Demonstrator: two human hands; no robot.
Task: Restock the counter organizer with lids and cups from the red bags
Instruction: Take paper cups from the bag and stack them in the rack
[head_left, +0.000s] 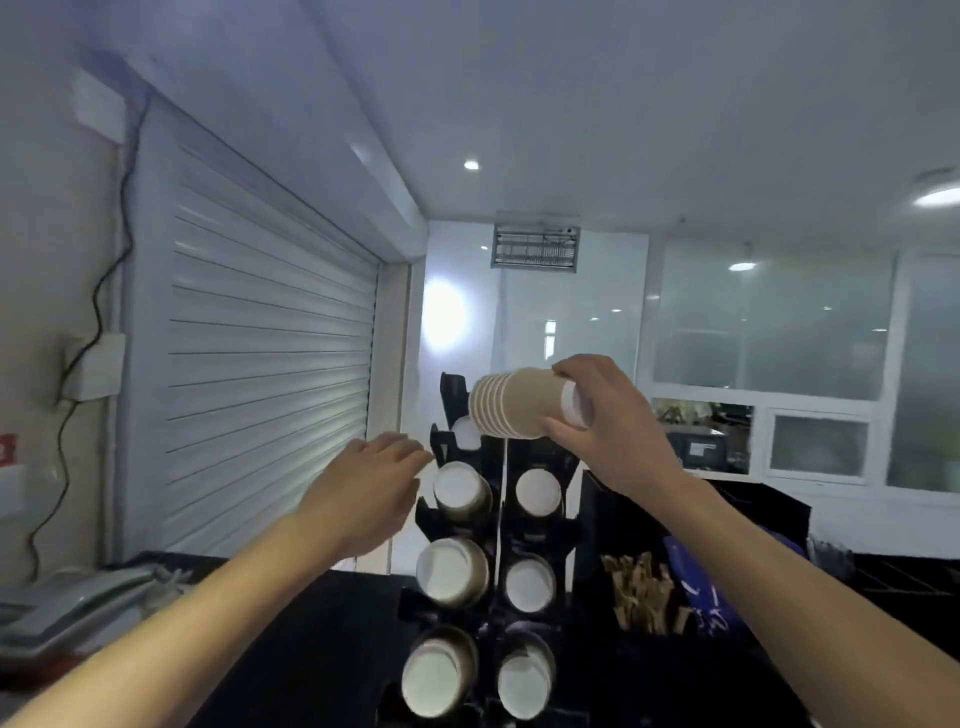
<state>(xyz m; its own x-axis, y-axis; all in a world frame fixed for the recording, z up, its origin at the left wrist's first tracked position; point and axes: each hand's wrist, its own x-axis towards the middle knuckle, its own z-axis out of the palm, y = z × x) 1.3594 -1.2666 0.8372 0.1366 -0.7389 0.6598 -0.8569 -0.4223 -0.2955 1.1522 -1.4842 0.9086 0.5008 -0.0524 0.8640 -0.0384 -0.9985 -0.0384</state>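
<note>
This looks like a small café or drinks kiosk, seen from behind its service table (322, 649). Just below and in front of the fingers (563, 371) stands a black tiered organizer (498, 525) whose round slots hold stacks of brown paper cups (457, 571) lying on their sides, as at a takeaway coffee point. Right of the fingers and lower, a black bin holds brown paper-wrapped stirrers or sachets (644, 597). Far left of the fingers a closed roller shutter (260, 353) covers what appears to be a serving hatch. Beyond the fingers to the right, frosted glass partitions (774, 317) and recessed ceiling lights (471, 165) suggest commercial premises.
</note>
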